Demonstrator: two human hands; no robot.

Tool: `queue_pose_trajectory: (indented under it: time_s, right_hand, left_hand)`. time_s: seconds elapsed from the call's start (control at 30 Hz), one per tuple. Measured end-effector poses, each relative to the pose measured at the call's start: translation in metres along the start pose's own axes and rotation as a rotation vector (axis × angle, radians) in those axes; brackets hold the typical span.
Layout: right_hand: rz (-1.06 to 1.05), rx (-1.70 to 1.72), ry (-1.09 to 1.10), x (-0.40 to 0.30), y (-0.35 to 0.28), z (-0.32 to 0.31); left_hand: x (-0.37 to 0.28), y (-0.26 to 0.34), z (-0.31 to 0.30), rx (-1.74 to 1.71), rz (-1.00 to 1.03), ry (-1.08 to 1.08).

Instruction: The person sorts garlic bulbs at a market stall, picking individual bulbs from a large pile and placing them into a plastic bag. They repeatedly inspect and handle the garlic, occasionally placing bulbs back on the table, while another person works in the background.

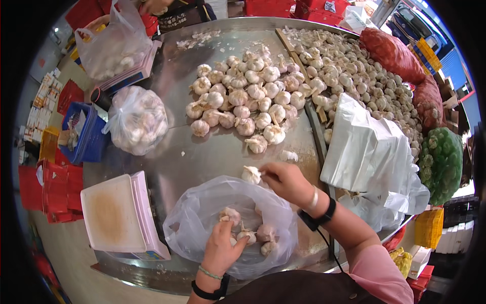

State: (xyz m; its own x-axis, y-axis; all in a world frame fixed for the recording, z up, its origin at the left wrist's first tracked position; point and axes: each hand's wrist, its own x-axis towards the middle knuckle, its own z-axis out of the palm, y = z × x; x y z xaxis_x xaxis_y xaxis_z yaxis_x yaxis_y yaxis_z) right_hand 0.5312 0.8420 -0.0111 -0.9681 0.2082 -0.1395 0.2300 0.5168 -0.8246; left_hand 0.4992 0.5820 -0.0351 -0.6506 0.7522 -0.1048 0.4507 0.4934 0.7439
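My right hand (283, 180) pinches a garlic bulb (251, 174) by its stem, just beyond the far rim of an open clear plastic bag (190, 212). Inside that bag, my left hand (224, 241) has its fingers at garlic bulbs (230, 216); whether it grips one I cannot tell. Several more bulbs lie in the bag to its right. Farther off on the metal table (171, 159) is a heap of garlic bulbs (239, 97), with a peeled-looking white piece (288, 155) near my right hand. A bracelet and a dark band are on each wrist.
A scale (114, 214) stands left, a tied bag of garlic (138, 119) behind it. Another scale (131, 72) bears a filled bag (110, 57). Right, past a wooden divider (292, 51), are a large garlic heap (364, 79), white plastic bags (366, 144) and net sacks (440, 165). Another person's hand (156, 6) shows at the top.
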Motion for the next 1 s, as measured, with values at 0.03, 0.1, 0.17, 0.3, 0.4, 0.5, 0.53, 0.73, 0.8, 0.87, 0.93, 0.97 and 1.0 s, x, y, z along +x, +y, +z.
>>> queue_pose_trajectory:
  time_s: [0.03, 0.1, 0.17, 0.3, 0.4, 0.5, 0.53, 0.73, 0.8, 0.87, 0.93, 0.97, 1.0]
  right_hand:
    - [-0.130, -0.212, 0.094, 0.018, 0.020, 0.005]
    - [-0.310, -0.443, 0.024, 0.042, 0.052, 0.017]
    - [-0.407, -0.425, 0.038, 0.050, 0.067, 0.040]
    - [-0.197, -0.310, -0.103, 0.054, 0.069, 0.034]
    - [-0.057, 0.036, 0.049, 0.038, 0.036, 0.011]
    - [-0.385, 0.224, -0.151, 0.008, -0.003, 0.003]
    - [-0.428, 0.274, -0.158, 0.004, -0.011, 0.000]
    - [-0.104, -0.556, 0.389, 0.065, 0.065, -0.032]
    - [-0.040, -0.443, 0.335, 0.079, 0.086, -0.028]
    - [-0.014, -0.316, 0.340, 0.085, 0.100, -0.022]
    - [-0.052, -0.304, 0.356, 0.086, 0.104, -0.024]
    - [-0.070, -0.298, 0.366, 0.084, 0.105, -0.026]
    - [-0.013, -0.090, 0.353, 0.078, 0.109, -0.028]
  left_hand:
    - [0.003, 0.003, -0.001, 0.022, -0.031, -0.025]
    - [0.006, 0.010, -0.006, 0.067, -0.095, -0.072]
    - [0.009, 0.015, -0.011, 0.038, -0.089, -0.050]
    - [0.016, 0.017, -0.012, -0.358, -0.195, 0.053]
    - [0.021, 0.015, 0.000, -1.036, -0.404, 0.084]
    - [0.037, 0.030, 0.006, -1.605, -0.540, 0.054]
    - [0.041, 0.043, 0.003, -1.716, -0.583, 0.045]
    - [0.027, 0.020, 0.012, -1.625, -0.616, -0.020]
    - [0.021, 0.016, 0.006, -1.583, -0.562, -0.060]
    - [0.012, 0.003, 0.001, -1.867, -0.467, -0.223]
    - [0.011, 0.013, -0.002, -1.797, -0.476, -0.133]
    - [0.012, 0.018, -0.003, -1.761, -0.479, -0.090]
    - [0.012, 0.016, -0.002, -1.769, -0.513, -0.081]
